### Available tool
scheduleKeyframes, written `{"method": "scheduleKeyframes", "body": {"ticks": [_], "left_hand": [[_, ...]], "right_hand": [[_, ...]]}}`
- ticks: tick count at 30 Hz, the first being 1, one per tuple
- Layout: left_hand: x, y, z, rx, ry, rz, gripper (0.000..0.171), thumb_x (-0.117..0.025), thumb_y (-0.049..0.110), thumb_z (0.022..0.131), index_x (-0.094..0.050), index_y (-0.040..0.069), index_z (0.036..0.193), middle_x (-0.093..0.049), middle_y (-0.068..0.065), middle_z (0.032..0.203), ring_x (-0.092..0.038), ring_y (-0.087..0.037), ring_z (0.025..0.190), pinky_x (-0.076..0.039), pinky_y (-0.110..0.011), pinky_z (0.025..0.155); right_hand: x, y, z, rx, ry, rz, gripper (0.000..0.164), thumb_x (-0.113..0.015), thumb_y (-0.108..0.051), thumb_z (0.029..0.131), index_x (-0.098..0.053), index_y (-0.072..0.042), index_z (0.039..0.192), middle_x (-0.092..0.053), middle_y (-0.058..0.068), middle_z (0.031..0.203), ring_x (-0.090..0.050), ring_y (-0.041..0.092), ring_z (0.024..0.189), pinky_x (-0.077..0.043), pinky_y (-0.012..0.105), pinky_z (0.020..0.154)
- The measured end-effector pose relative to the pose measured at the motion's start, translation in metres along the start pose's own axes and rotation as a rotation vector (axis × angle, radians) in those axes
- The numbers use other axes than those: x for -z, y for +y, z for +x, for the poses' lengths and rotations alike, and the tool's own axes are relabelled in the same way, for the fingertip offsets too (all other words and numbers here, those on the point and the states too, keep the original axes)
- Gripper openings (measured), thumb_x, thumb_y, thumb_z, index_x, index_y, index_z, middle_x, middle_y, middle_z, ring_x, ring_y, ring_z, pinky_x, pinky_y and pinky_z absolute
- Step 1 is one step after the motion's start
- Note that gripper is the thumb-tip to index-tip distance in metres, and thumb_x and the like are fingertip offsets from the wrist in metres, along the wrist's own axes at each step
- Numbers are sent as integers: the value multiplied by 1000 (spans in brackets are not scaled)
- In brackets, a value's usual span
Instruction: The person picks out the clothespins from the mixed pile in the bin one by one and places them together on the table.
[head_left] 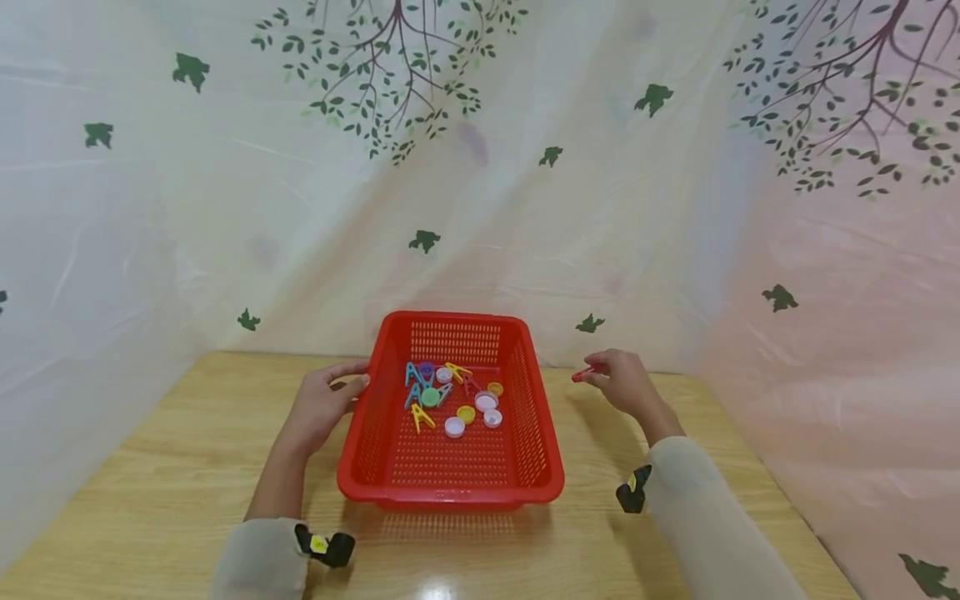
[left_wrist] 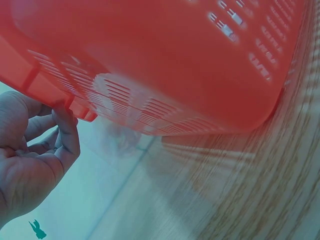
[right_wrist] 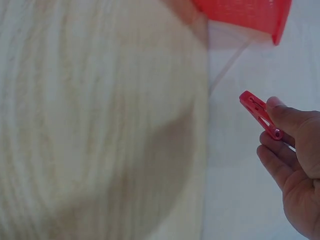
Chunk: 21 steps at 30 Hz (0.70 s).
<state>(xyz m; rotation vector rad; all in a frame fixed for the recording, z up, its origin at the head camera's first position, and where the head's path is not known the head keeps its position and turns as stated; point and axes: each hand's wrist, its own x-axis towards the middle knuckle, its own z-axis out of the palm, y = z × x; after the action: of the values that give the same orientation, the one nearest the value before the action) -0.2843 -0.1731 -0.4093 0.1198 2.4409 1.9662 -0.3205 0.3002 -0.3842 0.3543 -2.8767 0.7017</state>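
Note:
A red plastic basket (head_left: 450, 493) with slotted walls stands on the wooden table. My left hand (head_left: 318, 407) grips its left rim; in the left wrist view the curled fingers (left_wrist: 65, 127) meet the rim from below. To the right of the basket, my right hand (head_left: 624, 383) pinches a red clothespin (right_wrist: 260, 114) between thumb and fingers, raised over the table. Inside the basket lie several clothespins, among them a yellow clothespin (head_left: 422, 419) and a blue one. Several round caps lie with them, including a green cap (head_left: 431, 397) and a white cap (head_left: 454, 427).
The wooden table (head_left: 187, 467) runs back to a pale curtain (head_left: 480, 275) printed with leaves and branches, which also hangs along both sides. Each wrist carries a small black camera, such as the left-wrist camera (head_left: 341, 550).

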Motion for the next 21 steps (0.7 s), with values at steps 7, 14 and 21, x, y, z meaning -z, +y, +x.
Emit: {"method": "scheduleKeyframes", "body": {"ticks": [7,14,21], "left_hand": [[2,0,0,-9,-3,12,41,-58,22,105,-59,6,143,-59,-18,141,-68,-30,110,-60,-45,89],[2,2,-2,-12,-4,-2,42,-59,22,105,-59,5,143,-58,-19,142,-68,-27,108,-61,-40,87],[2,1,-2,-8,-5,-6,42,-60,22,105,-59,6,143,-59,-19,141,-69,-27,108,-61,-42,88]], "right_hand": [[-19,26,-10,-26,23,26,33,-73,-8,95,-68,12,121,-72,25,114,-68,41,107,-54,54,95],[-29,38,-21,-69,34,59,32,-72,-5,94,-68,15,118,-71,29,111,-68,43,104,-52,57,97],[-30,46,-27,-111,-1,33,31,-74,-11,94,-70,10,117,-71,26,113,-67,43,106,-52,57,98]]}}
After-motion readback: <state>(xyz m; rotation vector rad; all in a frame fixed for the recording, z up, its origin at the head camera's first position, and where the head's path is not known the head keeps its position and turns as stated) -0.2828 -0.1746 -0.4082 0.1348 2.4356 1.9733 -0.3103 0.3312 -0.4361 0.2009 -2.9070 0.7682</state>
